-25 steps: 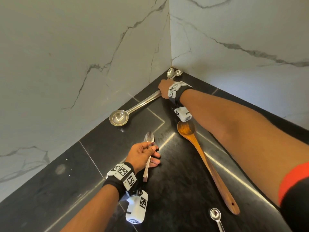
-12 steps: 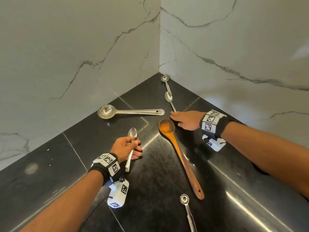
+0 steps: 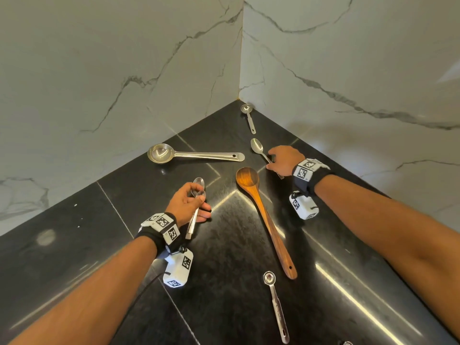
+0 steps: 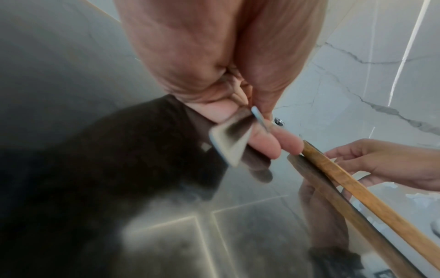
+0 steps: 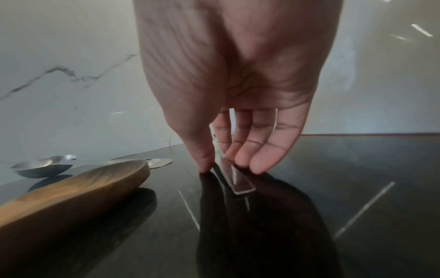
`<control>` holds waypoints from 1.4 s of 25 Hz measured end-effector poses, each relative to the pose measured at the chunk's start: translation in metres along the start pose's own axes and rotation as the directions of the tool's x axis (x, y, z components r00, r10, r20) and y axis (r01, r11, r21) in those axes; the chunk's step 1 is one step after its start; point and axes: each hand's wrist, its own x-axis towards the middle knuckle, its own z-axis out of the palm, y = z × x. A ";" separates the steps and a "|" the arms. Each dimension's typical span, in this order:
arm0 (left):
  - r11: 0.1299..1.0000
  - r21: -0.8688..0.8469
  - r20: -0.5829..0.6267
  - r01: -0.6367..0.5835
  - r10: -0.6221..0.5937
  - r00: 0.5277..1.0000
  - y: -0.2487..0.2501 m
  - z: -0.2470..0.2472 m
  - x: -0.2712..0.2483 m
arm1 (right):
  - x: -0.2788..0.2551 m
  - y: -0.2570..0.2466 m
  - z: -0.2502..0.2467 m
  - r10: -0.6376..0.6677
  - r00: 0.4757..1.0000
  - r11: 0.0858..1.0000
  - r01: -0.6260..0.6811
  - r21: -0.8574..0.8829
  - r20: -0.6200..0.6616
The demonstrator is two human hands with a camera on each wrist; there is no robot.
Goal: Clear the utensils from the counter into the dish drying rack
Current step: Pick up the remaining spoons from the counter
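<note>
Steel teaspoon [image 3: 258, 150] handle, thinly pinched by right hand [image 3: 283, 160], could skid off glossy desk [image 3: 224, 270]; left hand [image 3: 185, 205] clutches two spoons [image 3: 196, 195].

No readable text

The wristbands [image 3: 163, 224] and the white camera blocks [image 3: 178, 268] carry only black-and-white square marker patterns, no words or numbers.

— Where's the left hand [image 3: 187, 204]?
— Lower centre of the head view, fingers curled, gripping two slim steel teaspoons [image 3: 196, 195].
— And the right hand [image 3: 283, 160]?
— Right of centre, fingertips [image 5: 258, 168] pinching a flat steel teaspoon handle [image 5: 234, 178].
</note>
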 end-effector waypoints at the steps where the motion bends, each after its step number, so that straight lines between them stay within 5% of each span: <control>1: 1.000 -0.004 -0.011 -0.015 0.014 1.000 0.000 0.001 -0.003 | 0.005 -0.003 0.001 0.017 1.000 0.999 -0.017 0.036 0.002; 5: 0.997 -0.076 -0.022 -0.021 0.019 1.000 -0.001 0.002 -0.019 | -0.003 0.001 0.000 0.074 0.997 0.970 -0.076 0.229 0.019; 9: 0.999 -0.047 0.066 0.009 -0.006 0.998 -0.003 0.004 -0.043 | -0.055 0.001 -0.012 0.019 0.995 0.952 0.013 0.307 -0.100; 15: 0.985 -0.173 -0.033 -0.016 0.010 0.999 0.011 0.035 -0.098 | -0.187 -0.046 0.005 -0.120 0.979 0.741 0.198 0.642 -0.164; 21: 0.948 -0.317 0.012 -0.007 0.012 1.000 0.017 0.092 -0.157 | -0.273 -0.052 0.072 0.020 0.980 0.537 0.156 0.829 -0.197; 29: 0.942 -0.334 0.073 0.029 -0.005 0.997 -0.023 0.146 -0.208 | -0.345 -0.021 0.094 -0.058 0.994 0.357 0.103 0.928 -0.088; 35: 0.882 -0.459 0.092 0.106 -0.071 0.993 -0.021 0.189 -0.230 | -0.382 -0.010 0.120 0.071 0.986 0.501 0.095 0.860 -0.151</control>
